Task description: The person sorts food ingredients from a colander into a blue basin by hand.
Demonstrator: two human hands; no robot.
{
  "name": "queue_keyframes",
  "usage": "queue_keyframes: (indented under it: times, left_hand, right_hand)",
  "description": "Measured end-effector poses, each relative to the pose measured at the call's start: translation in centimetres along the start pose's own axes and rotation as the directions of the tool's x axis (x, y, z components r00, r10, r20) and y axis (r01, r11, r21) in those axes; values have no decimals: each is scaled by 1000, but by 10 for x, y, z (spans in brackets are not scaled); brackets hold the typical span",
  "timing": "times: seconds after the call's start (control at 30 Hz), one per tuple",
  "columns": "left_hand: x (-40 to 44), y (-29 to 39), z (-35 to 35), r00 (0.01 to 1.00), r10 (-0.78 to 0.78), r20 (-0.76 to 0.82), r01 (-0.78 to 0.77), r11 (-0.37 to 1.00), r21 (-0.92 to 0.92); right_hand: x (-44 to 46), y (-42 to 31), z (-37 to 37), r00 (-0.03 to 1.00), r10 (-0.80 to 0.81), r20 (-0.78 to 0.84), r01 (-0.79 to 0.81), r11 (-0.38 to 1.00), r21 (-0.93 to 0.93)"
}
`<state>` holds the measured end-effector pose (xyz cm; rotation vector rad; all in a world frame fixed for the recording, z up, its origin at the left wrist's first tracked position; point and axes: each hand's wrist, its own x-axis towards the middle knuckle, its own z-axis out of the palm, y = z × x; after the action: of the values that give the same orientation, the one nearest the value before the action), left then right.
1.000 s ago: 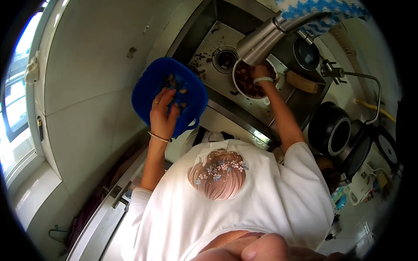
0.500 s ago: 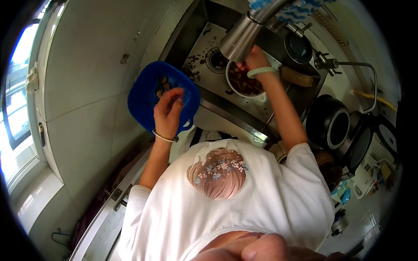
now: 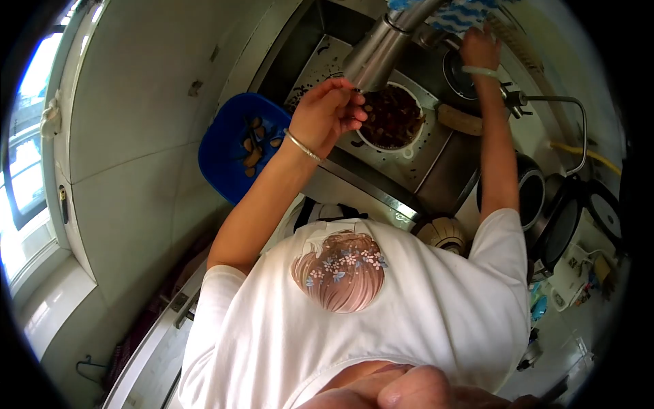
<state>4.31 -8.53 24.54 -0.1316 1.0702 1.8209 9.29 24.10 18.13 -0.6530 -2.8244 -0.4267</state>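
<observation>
My left hand point(image 3: 330, 109), with a silver bangle at its wrist, is beside the metal faucet head point(image 3: 373, 61), above the near-left rim of a white colander point(image 3: 409, 151). Its fingers are half bent and a little apart, with nothing visible in them. Dark reddish-brown pieces in liquid point(image 3: 393, 116) fill the colander, which sits in the steel sink. My right hand point(image 3: 481, 49), wearing a pale bangle, reaches to the back right. Its fingers close over the faucet handle, which they hide. To the left, a blue basin point(image 3: 221, 153) holds several brown pieces point(image 3: 251, 158).
Dark scraps litter the sink floor point(image 3: 327, 58). A brown, roll-shaped object point(image 3: 460, 120) lies right of the colander, near a dark round lid point(image 3: 458, 75). Black pans point(image 3: 562, 211) stand at the right. A blue-and-white cloth point(image 3: 463, 15) hangs behind the faucet. A tiled wall point(image 3: 129, 123) rises at left.
My right hand has left the colander and moved up and right to the faucet handle. My left hand has moved from over the blue basin to beside the faucet head.
</observation>
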Motion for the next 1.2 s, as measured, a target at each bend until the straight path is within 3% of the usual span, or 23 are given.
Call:
queue_keyframes:
  times: [0.07, 0.1, 0.17, 0.23, 0.27, 0.3, 0.33, 0.37, 0.4, 0.47, 0.5, 0.57, 0.7, 0.77, 0.8, 0.87, 0.9, 0.93, 0.97, 1.0, 1.03, 1.13, 1.2]
  left_hand:
    - [5, 5, 7, 1000, 11, 6, -11, 997, 75]
    - [7, 5, 10, 1000, 11, 9, -12, 997, 79]
    - [12, 4, 14, 998, 30, -47, -26, 996, 89]
    - [18, -2, 10, 999, 52, -15, -49, 989, 137]
    - [21, -4, 8, 997, 77, 23, -80, 979, 186]
    - [20, -6, 9, 997, 68, 23, -71, 980, 184]
    - [19, -6, 11, 997, 71, 6, -69, 941, 332]
    - [19, -6, 12, 997, 78, -6, -66, 877, 476]
    - [21, -9, 10, 997, 75, -3, -64, 874, 482]
    - [25, -19, 1, 940, 309, 147, -327, 688, 648]
    - [24, -19, 0, 939, 308, 150, -328, 681, 654]
    - [19, -18, -5, 919, 367, 143, -348, 587, 731]
    - [16, -23, -27, 929, 358, 97, -294, 550, 781]
    - [13, -26, -31, 913, 401, 75, -345, 663, 665]
    - [12, -26, -31, 911, 406, 72, -350, 668, 657]
    - [7, -26, -33, 943, 332, 36, -291, 762, 578]
    - [7, -27, -33, 943, 330, 38, -291, 767, 571]
    - [9, -27, -32, 973, 229, -25, -179, 822, 540]
    - [10, -27, -32, 989, 123, -83, -65, 862, 502]
    - [10, -29, -31, 989, 126, -81, -69, 863, 501]
    - [10, -31, -31, 991, 83, -106, -30, 903, 429]
    - [11, -36, -33, 988, 50, -148, 1, 945, 326]
    - [10, -34, -37, 984, 53, -168, -1, 954, 298]
  right_hand:
    - [2, 20, 22, 998, -20, 54, 34, 963, -268]
    - [1, 21, 23, 998, -17, 52, 30, 963, -268]
    - [-2, 11, 18, 993, 75, 96, -58, 984, -171]
    - [-19, -15, 11, 988, 14, -154, 0, 996, 90]
    - [-27, -33, 12, 984, -1, -178, 42, 973, 226]
    - [-40, -56, 9, 962, -88, -258, 180, 915, 361]
    - [-58, -79, 22, 959, -169, -226, 258, 848, 463]
    - [-79, -106, 34, 966, -255, -38, 242, 843, 480]
    - [-97, -134, 63, 919, -346, 189, 170, 780, 602]
    - [-137, -177, 136, 885, -359, 297, 56, 715, 697]
    - [-138, -183, 126, 888, -354, 292, 53, 711, 701]
    - [-149, -196, 102, 906, -245, 346, 55, 877, 478]
    - [-141, -199, 99, 851, -219, 477, 24, 924, 382]
    - [-125, -181, 98, 622, -276, 733, -196, 851, 487]
    - [-122, -169, 97, 622, -277, 733, -187, 856, 482]
    - [-123, -142, 95, 458, -296, 839, -784, 312, 537]
    - [-121, -133, 86, 348, -371, 861, -928, -6, 372]
    - [-120, -125, 75, 349, -364, 864, -928, -2, 373]
    - [-119, -118, 58, 386, -473, 792, -921, -256, 295]
    - [-118, -113, 41, 446, -559, 699, -861, -481, 165]
    - [-117, -113, 23, 540, -560, 629, -817, -528, 231]
    - [-108, -122, 4, 653, -602, 459, -756, -554, 349]
    - [-91, -136, -20, 657, -596, 461, -753, -552, 360]
